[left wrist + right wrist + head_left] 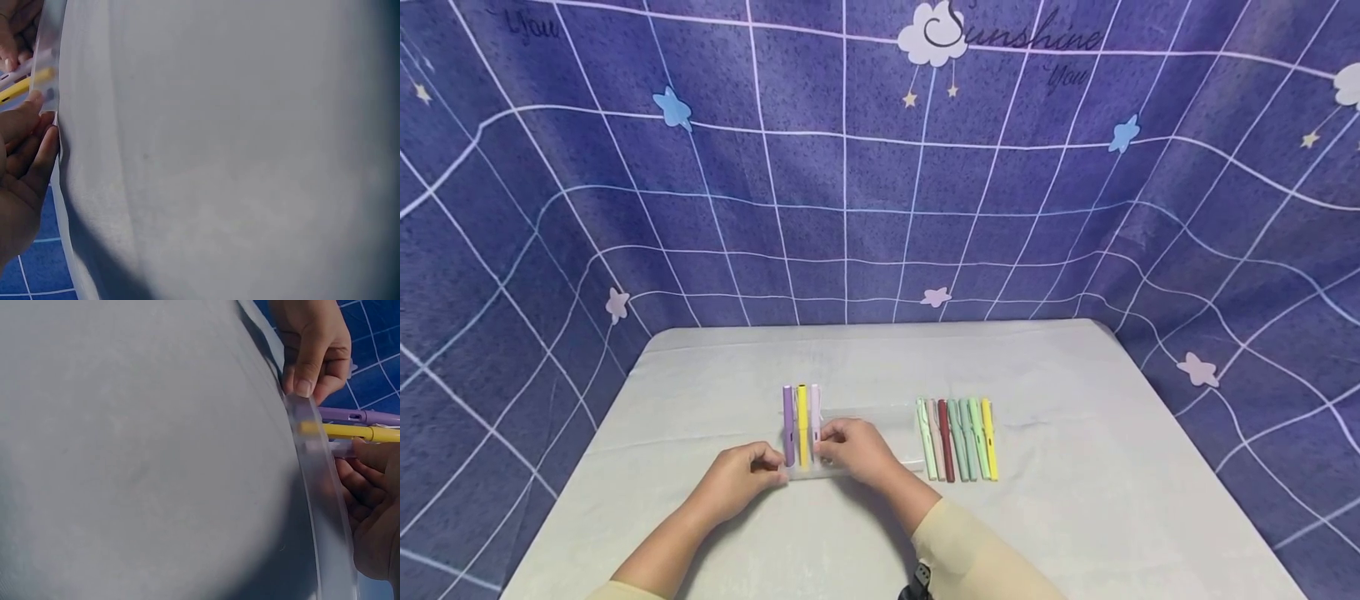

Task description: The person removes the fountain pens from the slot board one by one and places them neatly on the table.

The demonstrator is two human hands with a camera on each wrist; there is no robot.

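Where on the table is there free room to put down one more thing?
Bare cloth lies right of the row of seven pens, and behind the clear case up to the curtain. Crowded: the case's left half, with three pens, left hand and right hand.

The person's left forearm (658,542) angles forward and inward to the left grip (743,473), thumb and fingers curled into a pinch. The right forearm (912,500) slants inward too, the right grip (859,450) pinching close beside the left.
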